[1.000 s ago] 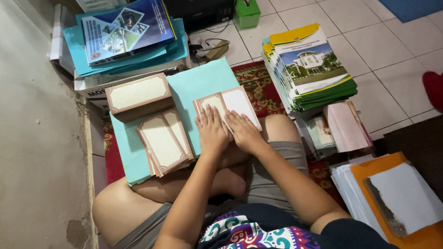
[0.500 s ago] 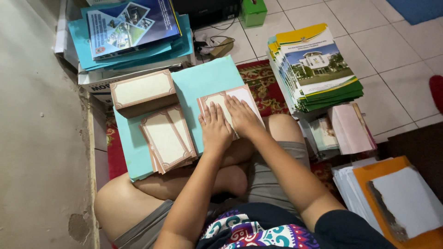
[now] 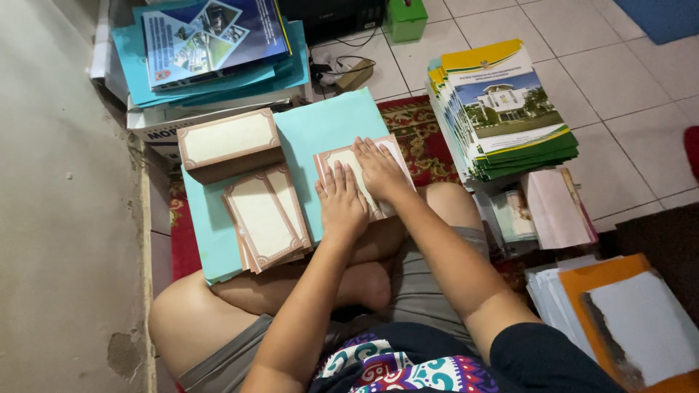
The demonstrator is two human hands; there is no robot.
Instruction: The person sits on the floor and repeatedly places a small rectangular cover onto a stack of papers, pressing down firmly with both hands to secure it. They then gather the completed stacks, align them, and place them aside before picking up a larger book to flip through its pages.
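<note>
Both hands lie flat, fingers spread: left hand (image 3: 342, 204) and right hand (image 3: 380, 169) press the cream brown-bordered card (image 3: 362, 169) onto the turquoise paper folder (image 3: 320, 127), gripping nothing.

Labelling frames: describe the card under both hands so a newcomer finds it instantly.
Start at the turquoise sheet across the seated person's lap. At its right edge lies a cream card with a brown ornate border, pressed flat by the left hand and right hand. Unlike the fanned card pile and boxed stack to its left, it is covered by hands.

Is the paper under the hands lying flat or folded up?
Flat. The bordered cream sheet lies spread on the turquoise folder, with the left hand and right hand pressing it.
</note>
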